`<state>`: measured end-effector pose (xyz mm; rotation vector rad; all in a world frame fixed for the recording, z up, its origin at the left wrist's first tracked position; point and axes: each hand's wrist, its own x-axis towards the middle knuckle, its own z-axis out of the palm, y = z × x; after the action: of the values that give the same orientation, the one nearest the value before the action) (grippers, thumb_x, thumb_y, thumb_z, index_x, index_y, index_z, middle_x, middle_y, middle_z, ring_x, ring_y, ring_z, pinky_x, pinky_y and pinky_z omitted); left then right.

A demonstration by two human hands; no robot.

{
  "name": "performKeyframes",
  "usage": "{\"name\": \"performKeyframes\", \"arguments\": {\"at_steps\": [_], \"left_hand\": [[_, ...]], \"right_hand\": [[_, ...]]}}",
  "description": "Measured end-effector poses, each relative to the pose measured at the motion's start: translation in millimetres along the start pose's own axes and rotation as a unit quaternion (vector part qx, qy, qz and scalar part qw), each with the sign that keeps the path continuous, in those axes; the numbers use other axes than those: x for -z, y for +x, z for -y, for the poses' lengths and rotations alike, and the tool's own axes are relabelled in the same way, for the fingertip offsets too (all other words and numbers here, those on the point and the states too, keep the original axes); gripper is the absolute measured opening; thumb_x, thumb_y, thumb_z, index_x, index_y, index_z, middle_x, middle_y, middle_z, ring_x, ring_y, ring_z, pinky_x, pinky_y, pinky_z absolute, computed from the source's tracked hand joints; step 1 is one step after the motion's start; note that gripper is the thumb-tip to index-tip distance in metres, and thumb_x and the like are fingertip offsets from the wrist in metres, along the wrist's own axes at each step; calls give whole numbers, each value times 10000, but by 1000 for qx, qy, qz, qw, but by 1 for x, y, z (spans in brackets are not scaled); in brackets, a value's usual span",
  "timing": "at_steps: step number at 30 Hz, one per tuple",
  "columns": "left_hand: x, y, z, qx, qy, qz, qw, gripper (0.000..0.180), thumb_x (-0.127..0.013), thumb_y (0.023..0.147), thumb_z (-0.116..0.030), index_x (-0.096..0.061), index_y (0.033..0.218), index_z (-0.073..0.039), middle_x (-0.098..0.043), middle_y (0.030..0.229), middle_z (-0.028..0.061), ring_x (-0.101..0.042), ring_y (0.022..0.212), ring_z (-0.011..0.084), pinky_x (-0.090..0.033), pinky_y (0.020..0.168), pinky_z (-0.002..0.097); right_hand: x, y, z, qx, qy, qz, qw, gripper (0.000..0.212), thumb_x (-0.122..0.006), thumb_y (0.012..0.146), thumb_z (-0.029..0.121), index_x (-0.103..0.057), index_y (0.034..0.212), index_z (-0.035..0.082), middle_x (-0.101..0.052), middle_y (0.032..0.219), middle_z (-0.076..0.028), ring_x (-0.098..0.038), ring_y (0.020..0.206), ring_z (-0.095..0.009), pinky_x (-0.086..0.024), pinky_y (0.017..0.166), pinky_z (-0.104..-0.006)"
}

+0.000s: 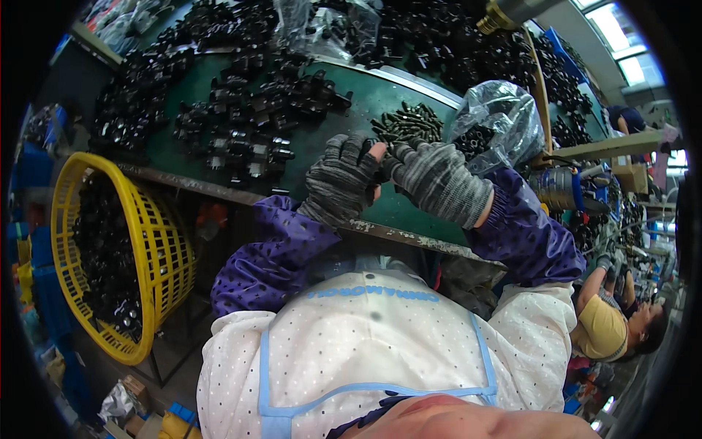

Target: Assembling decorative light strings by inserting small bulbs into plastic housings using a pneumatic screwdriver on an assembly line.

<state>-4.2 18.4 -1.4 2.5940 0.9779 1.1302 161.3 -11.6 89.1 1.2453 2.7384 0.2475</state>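
My left hand [341, 177], in a striped grey knit glove with the thumb tip bare, is closed at the near edge of the green worktable [409, 218]. Its fingers curl round a small black part [383, 173], mostly hidden between the two hands. From the other side my right hand [441, 180], gloved alike, meets it with its fingertips pinched at that part. What the right fingertips grip is covered. Just beyond the hands lies a heap of small brass-coloured pins [409, 123]. A clear plastic bag [504, 110] with black ring-like pieces in it lies beside my right wrist.
Rows of black parts [252, 150] cover the table's left, with more heaped at the back. A yellow plastic basket [164, 249] full of black parts stands at left. A metal nozzle-like fitting [497, 18] hangs over the far right. Another person [603, 322] sits at right.
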Motion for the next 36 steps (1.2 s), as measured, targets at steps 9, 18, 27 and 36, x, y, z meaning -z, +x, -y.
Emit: {"name": "performKeyframes", "arguments": {"at_steps": [9, 18, 27, 36], "left_hand": [[2, 1, 0, 19, 1, 7, 1000, 659, -701, 556, -249, -493, 1169, -125, -495, 1107, 170, -501, 961, 362, -440, 814, 452], [5, 5, -3, 2, -1, -11, 1000, 646, -703, 546, -208, -501, 1156, -135, -498, 1104, 131, -503, 958, 337, -458, 777, 426], [1, 5, 8, 45, -19, -13, 999, 597, -695, 563, -184, -503, 1126, -132, -497, 1096, 127, -489, 977, 322, -452, 782, 404], [6, 6, 11, 50, 1, -9, 999, 601, -698, 556, -178, -502, 1121, -127, -497, 1095, 123, -488, 979, 321, -447, 793, 406]], "right_hand": [[-2, 6, 2, -48, 56, 5, 997, 197, -508, 810, 186, -565, 911, 28, -566, 756, -126, -593, 686, -273, -476, 544, -362], [0, 6, -4, -5, 40, -8, 999, 201, -550, 759, 203, -570, 844, 22, -563, 704, -114, -593, 668, -251, -451, 473, -342], [71, 47, -106, -16, 502, -533, 681, 614, -667, 771, 250, -351, 1240, 13, -536, 1079, -186, -607, 843, -300, -538, 684, -425], [35, 59, -68, 190, 832, -301, 424, 484, -613, 727, 47, -403, 1164, 46, -540, 965, -181, -606, 799, -401, -523, 678, -545]]}}
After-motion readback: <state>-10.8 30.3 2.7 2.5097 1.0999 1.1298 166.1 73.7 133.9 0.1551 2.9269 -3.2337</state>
